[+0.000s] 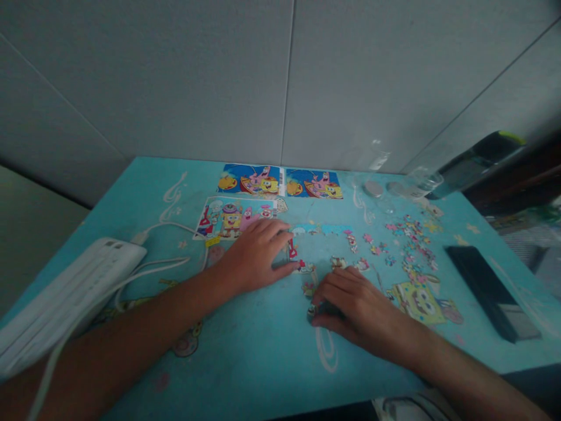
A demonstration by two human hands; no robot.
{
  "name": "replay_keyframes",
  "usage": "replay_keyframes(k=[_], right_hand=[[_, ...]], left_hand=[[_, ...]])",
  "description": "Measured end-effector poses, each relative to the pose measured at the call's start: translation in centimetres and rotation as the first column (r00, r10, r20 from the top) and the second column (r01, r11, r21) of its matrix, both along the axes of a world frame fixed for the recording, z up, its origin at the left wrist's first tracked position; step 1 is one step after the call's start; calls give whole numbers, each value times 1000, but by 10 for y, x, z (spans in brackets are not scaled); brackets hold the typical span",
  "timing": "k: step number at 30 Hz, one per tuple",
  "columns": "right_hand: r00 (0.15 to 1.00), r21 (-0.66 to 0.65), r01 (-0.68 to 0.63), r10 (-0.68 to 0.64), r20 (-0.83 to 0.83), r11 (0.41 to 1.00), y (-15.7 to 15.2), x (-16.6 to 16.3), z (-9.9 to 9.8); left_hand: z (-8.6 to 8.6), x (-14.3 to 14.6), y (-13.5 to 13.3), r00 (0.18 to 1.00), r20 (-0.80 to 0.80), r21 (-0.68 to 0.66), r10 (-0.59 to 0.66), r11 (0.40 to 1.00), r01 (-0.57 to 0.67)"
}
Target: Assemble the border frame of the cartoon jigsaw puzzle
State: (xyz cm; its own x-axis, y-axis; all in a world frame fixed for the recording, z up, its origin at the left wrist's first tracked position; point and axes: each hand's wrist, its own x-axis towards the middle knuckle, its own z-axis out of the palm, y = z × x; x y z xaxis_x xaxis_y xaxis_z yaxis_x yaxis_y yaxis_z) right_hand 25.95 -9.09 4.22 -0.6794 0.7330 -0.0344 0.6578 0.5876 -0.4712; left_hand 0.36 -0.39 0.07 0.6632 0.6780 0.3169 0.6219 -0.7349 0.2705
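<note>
A partly joined jigsaw puzzle [324,229] lies on the turquoise tabletop, its pieces forming a top strip and a left side. My left hand [258,254] rests at that left side, fingers apart, thumb and fingertips touching the edge pieces. Lower and to the right, my right hand [350,298] is curled with thumb and fingers round a small jigsaw piece [311,311] at their tips. Another loose piece [308,289] lies just above it. Beyond the right knuckles are a few pieces [338,263] along the lower side. A picture card [231,220] of cartoon figures lies behind my left hand.
Loose pieces [412,237] are heaped at the right. Two blue picture cards [249,179] lie by the wall. A white power strip [79,298] with cables is at left. A dark phone-like object [482,289], a clear cup [423,182] and a dark bottle [477,158] stand or lie at right.
</note>
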Motion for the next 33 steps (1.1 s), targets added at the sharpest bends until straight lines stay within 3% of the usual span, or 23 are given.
replay_keyframes(k=[7,20,27,33], right_hand=[[1000,19,15,-15,-18,1000,1,1,6],[999,-87,-46,44,-24,995,0,0,10],[997,-91,74,-77,-32,993,1,5,4],[997,-92,58,-61,-36,994,3,6,5]], left_hand=[[-1,0,0,1000,27,-9,4,1000,-3],[-3,-1,0,1000,11,-13,3,1000,-2],[-2,-1,0,1000,4,-16,4,1000,-4],[-3,-1,1,1000,9,-27,2,1000,-2]])
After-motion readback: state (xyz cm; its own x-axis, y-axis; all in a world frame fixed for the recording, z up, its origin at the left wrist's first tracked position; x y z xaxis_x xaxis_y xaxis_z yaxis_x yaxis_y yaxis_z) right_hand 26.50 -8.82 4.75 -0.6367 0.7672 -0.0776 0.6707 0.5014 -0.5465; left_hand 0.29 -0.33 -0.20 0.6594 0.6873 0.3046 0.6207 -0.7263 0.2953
